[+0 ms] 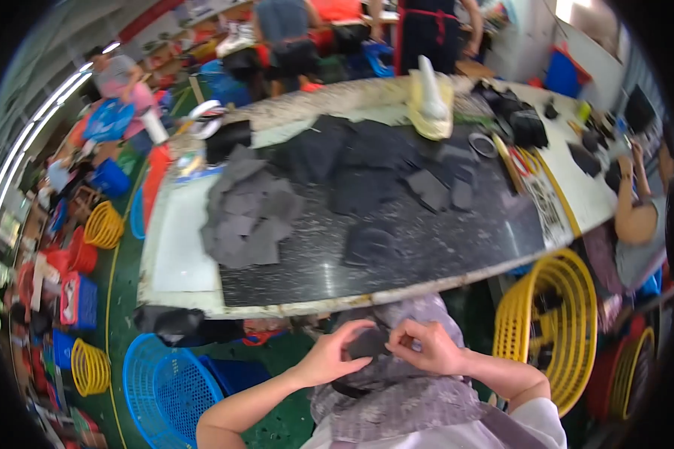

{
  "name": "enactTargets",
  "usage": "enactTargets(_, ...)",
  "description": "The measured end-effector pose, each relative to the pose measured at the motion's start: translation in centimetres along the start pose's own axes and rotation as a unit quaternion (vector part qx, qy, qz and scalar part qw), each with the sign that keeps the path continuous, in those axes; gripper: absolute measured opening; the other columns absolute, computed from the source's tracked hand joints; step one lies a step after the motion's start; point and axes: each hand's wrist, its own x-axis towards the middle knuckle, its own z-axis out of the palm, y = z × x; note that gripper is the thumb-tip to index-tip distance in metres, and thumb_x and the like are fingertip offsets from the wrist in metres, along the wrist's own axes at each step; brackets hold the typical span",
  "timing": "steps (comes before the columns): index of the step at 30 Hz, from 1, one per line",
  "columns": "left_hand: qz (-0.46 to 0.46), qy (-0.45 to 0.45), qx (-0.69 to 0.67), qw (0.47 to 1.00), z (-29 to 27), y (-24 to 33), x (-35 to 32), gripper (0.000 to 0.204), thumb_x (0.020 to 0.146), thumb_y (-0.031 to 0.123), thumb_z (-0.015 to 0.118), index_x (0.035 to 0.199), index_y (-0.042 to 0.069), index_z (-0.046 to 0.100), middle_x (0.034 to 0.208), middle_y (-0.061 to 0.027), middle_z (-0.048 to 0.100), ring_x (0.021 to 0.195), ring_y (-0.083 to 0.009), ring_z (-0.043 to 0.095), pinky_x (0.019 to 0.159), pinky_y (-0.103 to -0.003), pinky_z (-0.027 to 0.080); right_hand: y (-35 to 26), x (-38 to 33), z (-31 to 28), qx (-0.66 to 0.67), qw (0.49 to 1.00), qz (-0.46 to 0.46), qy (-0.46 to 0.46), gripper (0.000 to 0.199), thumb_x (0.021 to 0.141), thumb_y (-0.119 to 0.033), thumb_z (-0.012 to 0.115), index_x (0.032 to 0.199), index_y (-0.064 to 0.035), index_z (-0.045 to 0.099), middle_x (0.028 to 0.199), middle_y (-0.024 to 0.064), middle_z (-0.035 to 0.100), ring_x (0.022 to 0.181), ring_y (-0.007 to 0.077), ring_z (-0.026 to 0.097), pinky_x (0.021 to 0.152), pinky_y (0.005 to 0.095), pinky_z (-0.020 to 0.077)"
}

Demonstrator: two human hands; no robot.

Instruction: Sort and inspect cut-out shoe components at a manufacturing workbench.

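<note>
Over my lap, in front of the table, my left hand (335,355) grips a small dark grey piece of material (367,343) between thumb and fingers. My right hand (430,347) is closed in a pinch right at the piece's right edge; what lies between its fingertips is too small to tell. On the black tabletop (457,251) lie a heap of grey cut pieces (251,213) at the left and black pieces (374,161) toward the back. A single black piece (371,243) rests nearer the front edge.
A blue basket (136,382) stands at my left, a yellow basket (504,322) at my right. A white tool on a yellow base (431,112), a tape roll (482,145) and scissors (528,161) lie at the back. A co-worker (640,217) sits on the right; other people are behind the table.
</note>
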Motion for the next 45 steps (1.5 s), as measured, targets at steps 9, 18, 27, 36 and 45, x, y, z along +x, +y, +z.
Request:
enactTargets(9, 0.111, 0.145, -0.141, 0.973, -2.3, 1.7, 6.2, 0.035, 0.092, 0.0, 0.065, 0.125, 0.0, 0.055, 0.082, -0.0081, 0.068, 0.064, -0.0106, 0.065, 0.052, -0.022, 0.051, 1.1, 3.9, -2.6, 0.076, 0.963, -0.048, 0.253, 0.023, 0.091, -0.002, 0.066, 0.115, -0.0019, 0.065, 0.085, 0.0083, 0.069, 0.076, 0.013, 0.069, 0.065, 0.0266, 0.0552)
enactTargets(18, 0.126, 0.162, -0.068, 0.976, -5.6, 2.5, 11.3, 0.046, 0.087, -0.003, 0.068, 0.131, 0.004, 0.056, 0.072, 0.0031, 0.06, 0.06, -0.0017, 0.053, 0.054, -0.018, 0.041, 3.6, 8.2, -5.1, 0.072, 0.963, -0.011, 0.26, 0.013, 0.085, 0.003, 0.071, 0.098, 0.0013, 0.071, 0.085, 0.0085, 0.07, 0.07, 0.0107, 0.065, 0.063, 0.0224, 0.0508)
enactTargets(27, 0.111, 0.154, 0.127, 0.973, -6.3, 1.9, 13.4, 0.042, 0.085, -0.003, 0.069, 0.125, 0.007, 0.059, 0.068, 0.0021, 0.052, 0.052, -0.0041, 0.051, 0.048, -0.023, 0.04, 4.9, 9.6, -5.3, -0.128, 0.958, -0.077, 0.244, 0.018, 0.076, 0.005, 0.075, 0.091, -0.0034, 0.07, 0.079, 0.0081, 0.07, 0.063, 0.0191, 0.067, 0.055, 0.0278, 0.0516)
enactTargets(36, 0.138, 0.144, 0.193, 0.961, -6.0, 2.4, 13.3, 0.033, 0.081, -0.004, 0.07, 0.112, 0.009, 0.067, 0.068, 0.0003, 0.048, 0.051, -0.0058, 0.045, 0.047, -0.022, 0.038, 4.7, 10.5, -8.6, -0.231, 0.943, -0.07, 0.229, 0.025, 0.071, -0.014, 0.08, 0.093, -0.0092, 0.068, 0.081, 0.0067, 0.059, 0.068, 0.0239, 0.06, 0.058, 0.0343, 0.0468)
enactTargets(45, 0.2, 0.214, 0.269, 0.917, -6.7, 1.2, 12.0, 0.02, 0.076, -0.005, 0.073, 0.093, 0.004, 0.066, 0.08, -0.005, 0.057, 0.064, -0.014, 0.054, 0.053, -0.026, 0.042, 4.2, 12.2, -6.6, -0.069, 0.989, -0.064, 0.11, 0.045, 0.076, -0.011, 0.077, 0.111, -0.0028, 0.05, 0.094, 0.0151, 0.062, 0.084, 0.0375, 0.062, 0.072, 0.0434, 0.0497)
